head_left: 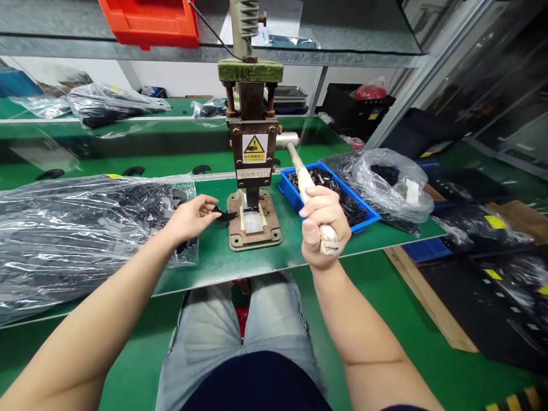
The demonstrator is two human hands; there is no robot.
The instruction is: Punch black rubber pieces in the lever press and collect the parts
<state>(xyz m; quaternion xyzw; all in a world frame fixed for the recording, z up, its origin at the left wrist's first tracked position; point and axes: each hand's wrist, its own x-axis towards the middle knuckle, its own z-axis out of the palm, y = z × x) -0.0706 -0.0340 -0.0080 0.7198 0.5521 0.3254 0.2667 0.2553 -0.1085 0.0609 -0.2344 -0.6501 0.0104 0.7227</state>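
Note:
A hand-operated press [256, 123] with a warning label stands upright on the green bench. My right hand [323, 222] is wrapped round its tape-covered lever handle [302, 173]. Just left of the press base [237, 237], my left hand [192, 216] pinches a black curved piece [225, 216] between thumb and fingers. The piece's tip reaches over the edge of the base, near the pale plate [252, 222] under the ram. I cannot see whether anything lies beneath the ram.
On the left lies a large clear bag [85, 234] of black pieces. A blue tray [363, 224] of small black parts sits behind my right hand, beside another plastic bag [396, 182]. Several curved pieces line the back ledge. An orange bin [149, 23] is on the shelf above.

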